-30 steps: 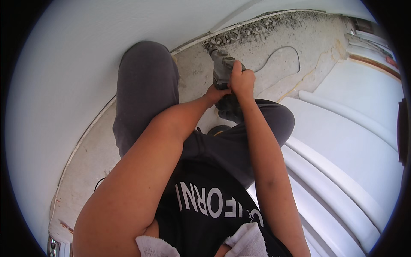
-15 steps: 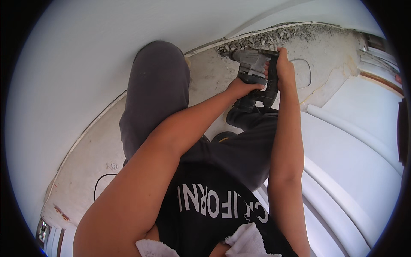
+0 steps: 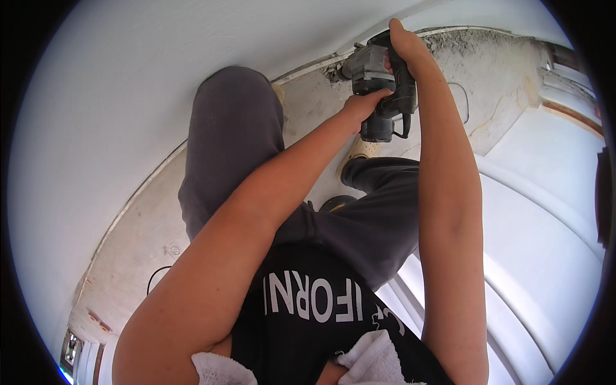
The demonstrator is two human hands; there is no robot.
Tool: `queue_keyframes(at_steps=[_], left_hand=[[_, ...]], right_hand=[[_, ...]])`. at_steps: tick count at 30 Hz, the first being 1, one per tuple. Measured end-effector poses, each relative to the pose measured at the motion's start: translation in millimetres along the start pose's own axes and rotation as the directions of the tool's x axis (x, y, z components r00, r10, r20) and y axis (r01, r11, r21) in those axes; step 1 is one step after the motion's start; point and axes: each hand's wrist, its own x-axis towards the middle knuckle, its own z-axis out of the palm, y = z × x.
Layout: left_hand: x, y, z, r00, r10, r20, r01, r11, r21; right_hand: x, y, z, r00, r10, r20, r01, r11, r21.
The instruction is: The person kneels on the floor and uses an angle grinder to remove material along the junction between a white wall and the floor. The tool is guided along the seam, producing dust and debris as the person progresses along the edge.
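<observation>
A grey and black rotary hammer [image 3: 369, 63] lies across the far end of my reach, its nose pointing left to the broken strip of floor along the wall. My left hand [image 3: 366, 109] is closed around the lower part of its body, the thumb lying over the housing. Around the black rear handle, my right hand [image 3: 410, 50] is wrapped, with fingertips showing on the inner side. The nose sits at the rough, chipped patch [image 3: 333, 72]; the bit's tip cannot be made out clearly.
A white wall [image 3: 115, 83] runs along the left and far side. Grey rubble [image 3: 459, 42] lies at its foot. A dark cable [image 3: 467, 102] loops on the concrete floor [image 3: 497, 77]. My bent knee [image 3: 236, 115] and light shoe [image 3: 364, 149] are close by. White panels [image 3: 539, 160] stand at the right.
The rotary hammer has moved away from me and tilted, its rear handle now nearer the wall. My right hand has risen with it; my left hand has moved slightly up.
</observation>
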Motion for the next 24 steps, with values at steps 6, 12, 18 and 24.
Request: queue_keyframes(at_steps=[6,12,18,24], left_hand=[[6,3,-2,0.999,-0.026,-0.042,0.027,0.999,0.033],[24,-15,-13,0.999,-0.036,0.027,0.037,0.999,-0.031],[29,-35,-21,0.999,-0.016,0.031,0.016,1.000,0.016],[25,-55,-36,0.996,0.005,0.087,-0.004,1.000,-0.006]], right_hand=[[37,20,5,0.982,-0.186,-0.033,0.178,0.970,-0.168],[36,27,8,0.998,-0.064,0.025,0.066,0.992,-0.106],[3,33,12,0.999,0.033,-0.014,-0.033,0.999,-0.029],[-1,66,26,0.992,-0.072,-0.108,0.047,0.975,-0.216]])
